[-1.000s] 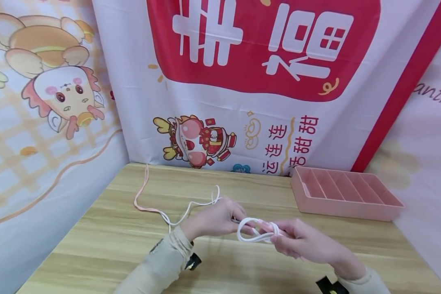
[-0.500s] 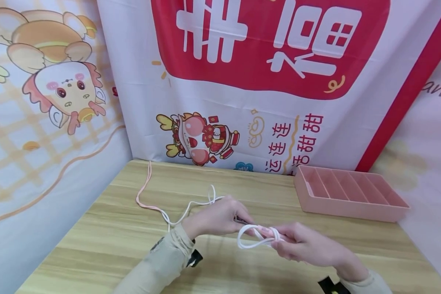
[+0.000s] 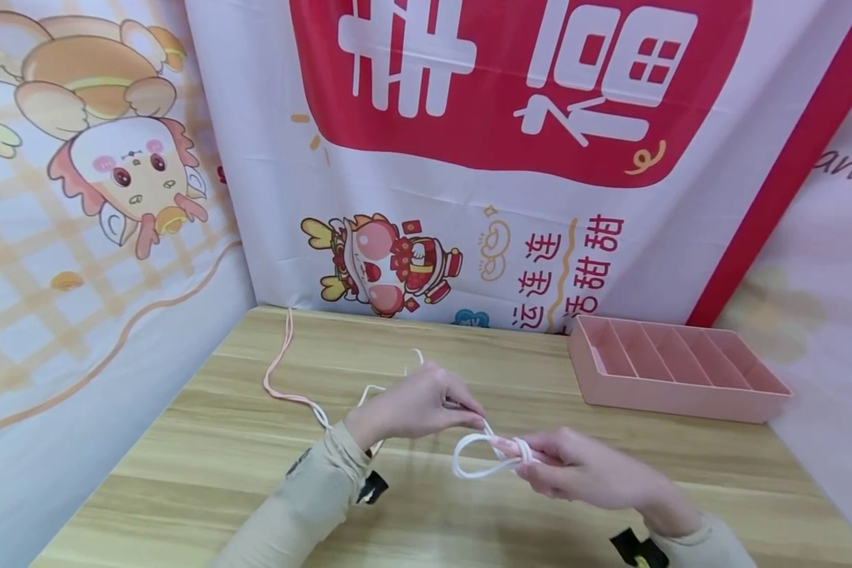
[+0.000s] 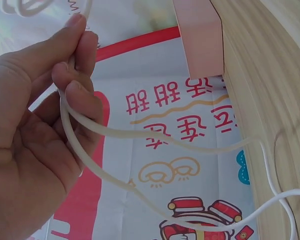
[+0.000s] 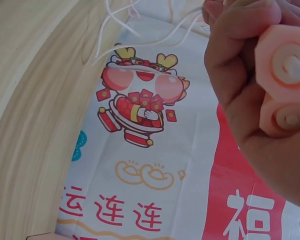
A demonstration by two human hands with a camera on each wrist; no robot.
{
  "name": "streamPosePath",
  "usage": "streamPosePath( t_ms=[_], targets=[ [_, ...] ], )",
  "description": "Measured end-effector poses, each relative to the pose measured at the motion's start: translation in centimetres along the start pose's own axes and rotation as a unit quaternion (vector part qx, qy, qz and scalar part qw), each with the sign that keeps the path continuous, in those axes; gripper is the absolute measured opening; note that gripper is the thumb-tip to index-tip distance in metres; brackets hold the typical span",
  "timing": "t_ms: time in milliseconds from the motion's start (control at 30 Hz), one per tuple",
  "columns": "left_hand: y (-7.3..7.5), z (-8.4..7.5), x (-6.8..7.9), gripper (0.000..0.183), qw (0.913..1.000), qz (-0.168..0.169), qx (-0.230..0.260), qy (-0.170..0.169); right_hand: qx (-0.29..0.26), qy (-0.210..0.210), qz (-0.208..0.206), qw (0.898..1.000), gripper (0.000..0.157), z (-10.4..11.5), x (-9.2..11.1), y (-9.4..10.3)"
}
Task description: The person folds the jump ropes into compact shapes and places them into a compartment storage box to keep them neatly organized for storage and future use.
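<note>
My right hand (image 3: 592, 472) grips the two pink handles (image 5: 289, 67) of a jump rope side by side; their octagonal ends show in the right wrist view. White cord (image 3: 457, 457) is wound round the handles, with a loop standing out toward the left hand. My left hand (image 3: 412, 404) pinches the cord between thumb and fingertips, just above and left of that loop. Two strands of cord (image 4: 105, 130) hang from the left hand's fingers. From there the cord trails left over the wooden table, turning pink (image 3: 289, 396) toward the back edge.
A pink divided box (image 3: 681, 402) stands at the back right of the table (image 3: 206, 465). Printed cloths (image 3: 397, 189) hang behind the table and along both sides.
My left hand has risen a little, and a short length of cord now shows between its fingertips and the handles. The right hand keeps its grip, almost in place.
</note>
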State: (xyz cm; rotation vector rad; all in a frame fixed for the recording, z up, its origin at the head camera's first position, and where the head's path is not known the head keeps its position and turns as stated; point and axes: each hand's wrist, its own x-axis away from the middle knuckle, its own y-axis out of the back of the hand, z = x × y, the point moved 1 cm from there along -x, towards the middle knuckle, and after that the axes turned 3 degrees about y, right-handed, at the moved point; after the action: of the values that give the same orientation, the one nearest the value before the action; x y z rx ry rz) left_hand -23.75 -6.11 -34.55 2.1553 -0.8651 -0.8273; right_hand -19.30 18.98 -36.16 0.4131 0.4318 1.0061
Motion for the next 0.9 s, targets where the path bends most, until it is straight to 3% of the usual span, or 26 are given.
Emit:
streamPosePath(
  t_ms=[133,433,700,900],
  targets=[
    [-0.3,-0.1,-0.1,0.011,0.9995,-0.025,-0.019,-0.003,0.03,-0.015,-0.011,0.999,0.01,-0.7,-0.4,-0.5],
    [-1.4,-0.7,-0.5,0.004,0.9931,-0.081,-0.059,-0.059,0.084,-0.06,-0.049,0.993,0.016,-1.6,-1.2,-1.4],
    [-2.7,-2.0,-0.8,0.011,0.9817,-0.143,-0.093,-0.085,0.083,-0.096,-0.129,0.984,0.023,-1.7,-1.6,-1.5],
    [-3.6,-1.9,-1.2,0.015,0.9701,-0.21,-0.054,-0.109,0.061,-0.105,-0.199,0.972,0.018,-1.5,-1.6,-0.7]
  ],
)
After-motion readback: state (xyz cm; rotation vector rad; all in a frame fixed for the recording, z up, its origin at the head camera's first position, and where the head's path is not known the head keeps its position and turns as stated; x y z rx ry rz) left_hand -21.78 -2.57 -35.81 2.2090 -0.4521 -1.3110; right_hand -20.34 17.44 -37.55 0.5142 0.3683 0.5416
